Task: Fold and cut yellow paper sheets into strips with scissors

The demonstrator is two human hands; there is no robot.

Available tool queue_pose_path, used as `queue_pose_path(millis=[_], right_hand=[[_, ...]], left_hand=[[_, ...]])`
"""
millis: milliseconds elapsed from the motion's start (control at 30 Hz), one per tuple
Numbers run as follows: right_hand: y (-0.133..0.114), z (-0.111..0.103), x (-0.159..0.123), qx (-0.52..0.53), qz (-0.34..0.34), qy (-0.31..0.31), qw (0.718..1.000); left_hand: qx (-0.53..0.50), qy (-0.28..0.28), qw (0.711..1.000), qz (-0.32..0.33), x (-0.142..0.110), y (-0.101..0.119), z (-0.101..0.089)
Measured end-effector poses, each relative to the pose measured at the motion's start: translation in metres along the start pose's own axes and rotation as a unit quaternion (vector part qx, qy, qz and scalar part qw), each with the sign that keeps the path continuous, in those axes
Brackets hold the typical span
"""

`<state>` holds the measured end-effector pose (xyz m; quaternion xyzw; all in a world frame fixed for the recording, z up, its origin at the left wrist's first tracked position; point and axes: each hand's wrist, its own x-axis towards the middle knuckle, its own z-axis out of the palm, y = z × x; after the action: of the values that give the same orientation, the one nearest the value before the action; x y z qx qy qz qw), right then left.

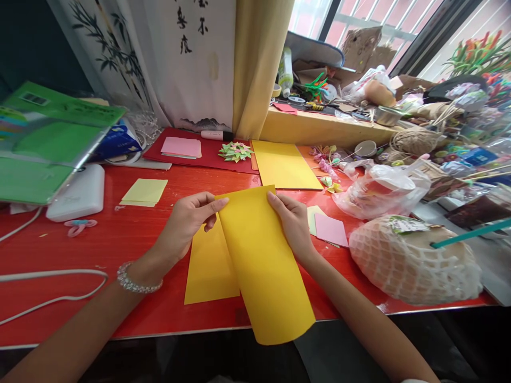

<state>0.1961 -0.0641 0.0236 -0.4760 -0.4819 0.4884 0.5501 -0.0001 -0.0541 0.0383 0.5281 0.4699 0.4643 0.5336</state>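
A yellow sheet of paper (267, 266) hangs between my hands, its lower end curling over the table's front edge. My left hand (195, 215) pinches its upper left corner between thumb and fingers. At the upper right corner, my right hand (289, 221) grips the same sheet, thumb on top. Beneath it, partly covered, a second yellow sheet (207, 271) lies on the red table (139, 239). Right of my right hand lie pink and pale yellow square papers (331, 230).
A stack of yellow paper (285, 165) and a folded paper flower (235, 151) lie at the back. Pale yellow squares (144, 191) rest on the left, near a white cable (88, 271). A netted coconut with a straw (415, 260) and a plastic bag (383, 189) crowd the right.
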Motion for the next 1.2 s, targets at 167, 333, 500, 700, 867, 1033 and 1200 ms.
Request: queue_pose_path(millis=[167, 333, 500, 700, 867, 1033, 1200], right_hand=[[0.002, -0.001, 0.001, -0.009, -0.008, 0.008, 1.000], [0.003, -0.002, 0.003, 0.004, -0.004, 0.013, 1.000], [0.003, -0.003, 0.005, 0.038, 0.008, 0.031, 0.999], [0.003, -0.004, 0.008, 0.062, 0.018, 0.053, 0.997], [0.003, -0.006, 0.010, 0.096, 0.037, 0.069, 0.992], [0.003, -0.008, 0.012, 0.066, 0.039, 0.031, 0.997], [0.004, -0.014, 0.022, 0.062, 0.032, 0.006, 0.998]], left_hand=[[0.014, -0.030, 0.999, -0.004, -0.001, -0.002, 0.000], [0.017, -0.056, 0.998, -0.024, -0.002, -0.003, 0.004], [0.032, -0.091, 0.995, -0.034, -0.003, -0.007, 0.007], [0.052, -0.111, 0.991, -0.050, -0.007, -0.007, 0.011], [0.051, -0.126, 0.988, -0.068, -0.010, -0.007, 0.016], [0.021, -0.091, 0.994, -0.052, -0.008, -0.004, 0.013], [0.008, -0.061, 0.997, -0.051, -0.002, -0.001, 0.005]])
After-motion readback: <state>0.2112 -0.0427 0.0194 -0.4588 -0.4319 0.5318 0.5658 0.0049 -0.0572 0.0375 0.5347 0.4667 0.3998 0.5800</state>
